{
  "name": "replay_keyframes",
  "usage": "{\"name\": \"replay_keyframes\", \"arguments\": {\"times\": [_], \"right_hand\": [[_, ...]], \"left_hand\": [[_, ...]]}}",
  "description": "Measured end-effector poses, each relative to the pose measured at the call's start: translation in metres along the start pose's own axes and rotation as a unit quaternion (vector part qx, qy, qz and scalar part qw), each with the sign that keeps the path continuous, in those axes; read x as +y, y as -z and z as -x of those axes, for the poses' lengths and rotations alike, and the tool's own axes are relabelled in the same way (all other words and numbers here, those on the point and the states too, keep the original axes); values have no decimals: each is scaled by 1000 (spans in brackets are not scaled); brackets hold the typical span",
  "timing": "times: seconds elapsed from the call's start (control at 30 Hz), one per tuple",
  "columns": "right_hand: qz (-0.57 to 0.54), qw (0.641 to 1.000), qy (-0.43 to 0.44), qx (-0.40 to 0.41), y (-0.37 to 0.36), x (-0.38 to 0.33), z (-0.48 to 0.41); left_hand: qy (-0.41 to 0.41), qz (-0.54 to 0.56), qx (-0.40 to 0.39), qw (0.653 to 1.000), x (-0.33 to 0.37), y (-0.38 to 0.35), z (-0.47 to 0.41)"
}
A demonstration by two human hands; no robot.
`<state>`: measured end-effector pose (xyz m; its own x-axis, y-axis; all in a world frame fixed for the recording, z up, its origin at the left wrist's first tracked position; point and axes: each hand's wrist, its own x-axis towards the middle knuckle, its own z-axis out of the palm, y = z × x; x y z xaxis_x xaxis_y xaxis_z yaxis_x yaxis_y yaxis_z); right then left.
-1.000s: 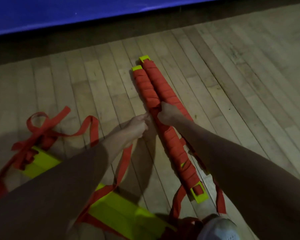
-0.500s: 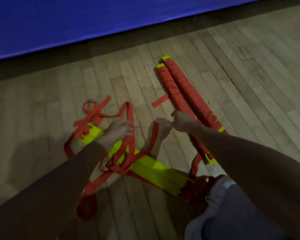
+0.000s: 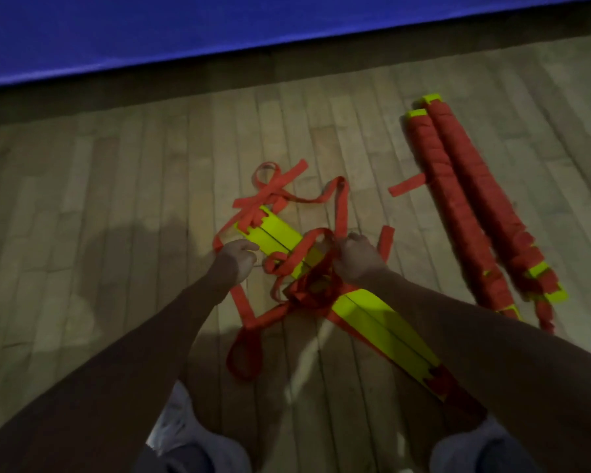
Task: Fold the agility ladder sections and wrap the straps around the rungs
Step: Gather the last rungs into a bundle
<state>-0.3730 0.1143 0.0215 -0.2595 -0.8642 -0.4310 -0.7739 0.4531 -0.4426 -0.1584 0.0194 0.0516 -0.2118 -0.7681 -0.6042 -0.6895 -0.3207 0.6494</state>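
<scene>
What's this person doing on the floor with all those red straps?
A person is packing up an agility ladder. The right hand grips a tangle of loose red straps over a stack of yellow rungs on the wood floor; the left hand is curled at the stack's edge. Two bundles already wrapped in strap lie to the right.

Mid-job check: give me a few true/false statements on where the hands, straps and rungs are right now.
1. The left hand and the right hand are both at the unwrapped yellow rungs. True.
2. The wrapped bundles lie to the left of the hands. False: they lie to the right, side by side.
3. Loose red straps lie tangled over the yellow rungs. True.
4. The right hand holds a wrapped bundle. False: it grips the red straps at the rungs, apart from the bundles.
5. The work is on carpet. False: it is a wooden floor.
</scene>
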Motion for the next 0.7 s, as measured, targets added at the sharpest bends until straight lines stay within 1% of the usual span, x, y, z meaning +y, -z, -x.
{"name": "replay_keyframes", "arguments": {"times": [0.1,0.23,0.3,0.4,0.47,0.53,0.6,0.63,0.7], "right_hand": [[-34,999,41,-4,-11,-28,-26],[-31,998,52,1,-23,-53,-56],[-33,999,33,-15,-29,-59,-65],[-51,998,-24,-37,-36,-67,-73],[-70,995,-35,-63,-37,-70,-77],[-81,993,-21,-82,-36,-71,-77],[-84,993,-3,-80,-30,-71,-74],[-91,993,4,-72,-25,-70,-70],[-126,991,21,-47,-10,-74,-61]], "left_hand": [[14,24,23,999,-15,4,-20],[72,112,46,990,-24,-2,-51],[91,196,62,974,-20,-10,-60],[124,310,74,940,-10,-17,-68],[143,357,75,920,-6,-22,-69],[156,376,93,909,-3,-27,-66],[137,381,111,908,1,-31,-60],[115,375,111,913,2,-30,-57],[60,372,80,923,7,-22,-45]]}}
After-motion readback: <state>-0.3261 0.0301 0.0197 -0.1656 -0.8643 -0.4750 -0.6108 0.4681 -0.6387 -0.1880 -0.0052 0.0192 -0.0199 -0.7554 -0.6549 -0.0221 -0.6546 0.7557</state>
